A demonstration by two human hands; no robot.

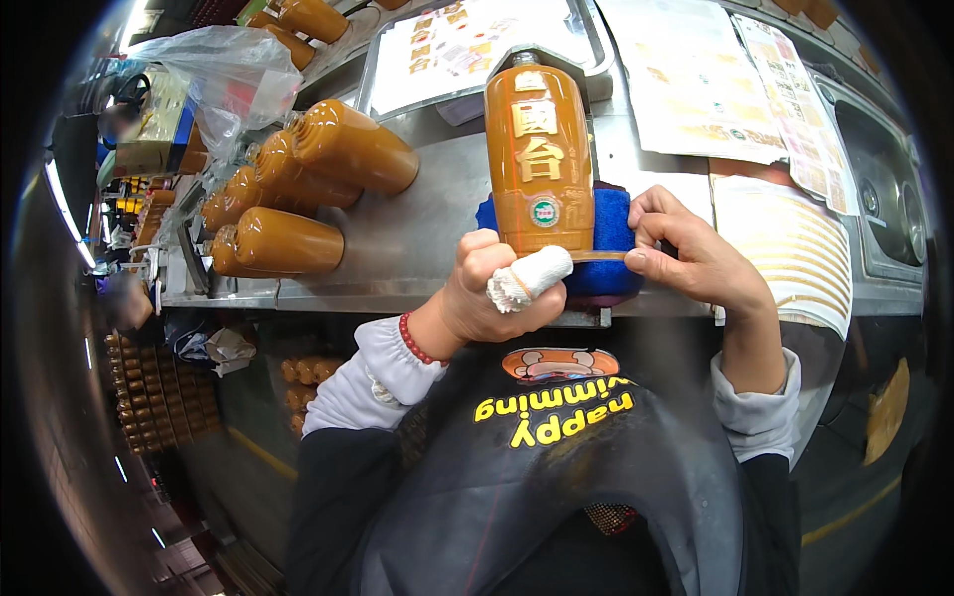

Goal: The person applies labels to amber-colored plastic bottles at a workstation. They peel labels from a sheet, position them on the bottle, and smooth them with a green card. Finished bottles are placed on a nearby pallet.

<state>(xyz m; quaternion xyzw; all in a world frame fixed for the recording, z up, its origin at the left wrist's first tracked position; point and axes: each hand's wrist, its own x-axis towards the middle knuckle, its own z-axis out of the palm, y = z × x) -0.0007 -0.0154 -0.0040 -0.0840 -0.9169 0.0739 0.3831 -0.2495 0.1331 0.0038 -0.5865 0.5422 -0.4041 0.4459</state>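
Observation:
A glossy brown bottle (542, 129) with raised gold lettering and a small round green emblem lies on a blue towel (614, 223), its neck pointing away from me. My left hand (487, 283) is curled against the bottle's base, and white cloth covers one of its digits. From the base a thin brown strip (601, 256) stretches to the right. Its far end sits between the thumb and forefinger of my right hand (686, 248), whose other fingers are bent. The left fingers' undersides are hidden.
Several brown bottles (358, 149) lie at the left of the metal table, near a clear plastic bag (224, 79). A tray (370, 74) holds printed sheets at the back. Label sheets (696, 79) and striped sheets (795, 248) lie to the right, beside a sink (889, 159).

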